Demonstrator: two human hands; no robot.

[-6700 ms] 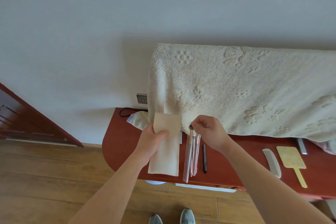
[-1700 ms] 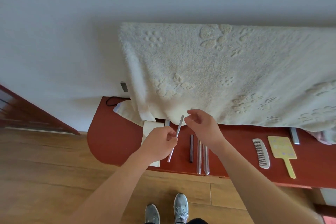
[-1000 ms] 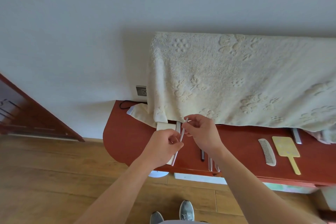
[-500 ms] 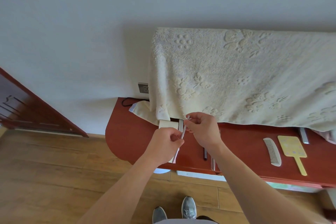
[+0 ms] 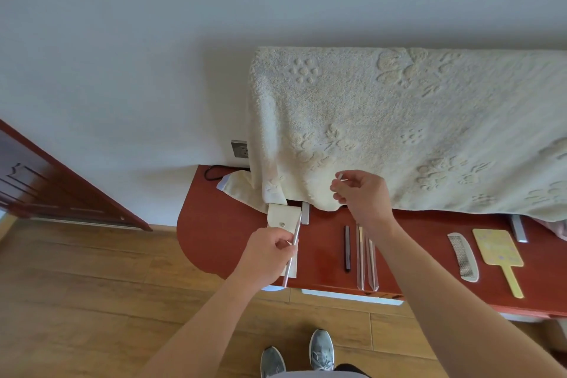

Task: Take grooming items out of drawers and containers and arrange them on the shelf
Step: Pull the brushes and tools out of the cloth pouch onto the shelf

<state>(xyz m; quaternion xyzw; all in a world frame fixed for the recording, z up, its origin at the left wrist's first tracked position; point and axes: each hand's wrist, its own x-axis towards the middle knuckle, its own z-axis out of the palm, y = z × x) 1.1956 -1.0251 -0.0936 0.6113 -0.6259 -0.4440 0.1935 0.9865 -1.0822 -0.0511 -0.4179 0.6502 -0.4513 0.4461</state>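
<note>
1. The thin silver stick (image 5: 291, 252) is in the left hand (image 5: 268, 256). The fingers curl round its middle and grip it. The stick leans. Its top end pokes out past the fingertips toward the wall, and its low end sticks out under the hand, over the front edge of the red shelf (image 5: 214, 230).
2. The right hand (image 5: 363, 198) is up higher, well apart from the left one. Its thumb and first finger pinch a tiny white bit (image 5: 339, 176), maybe a cap. The other fingers are curled in.
3. Just behind the left fingers a cream pouch (image 5: 280, 216) with a little round snap lies flat on the shelf. A short silver piece (image 5: 305, 213) lies just beside the pouch.
4. Under the right wrist, a dark stick (image 5: 347, 247) and two clear tubes (image 5: 360, 258) lie side by side on the shelf, pointing at the front edge.
5. Far off to the right of the right fingers lie a white comb (image 5: 463, 256) and a yellow paddle (image 5: 497, 247) with a long handle.
6. A big cream towel (image 5: 399, 132) hangs right behind the right fingers and covers the back of the shelf.
7. A wall socket (image 5: 239, 149) and a black cord (image 5: 214, 170) sit left of the towel. Two grey shoes (image 5: 320, 350) stand on the wood floor (image 5: 92, 301).
</note>
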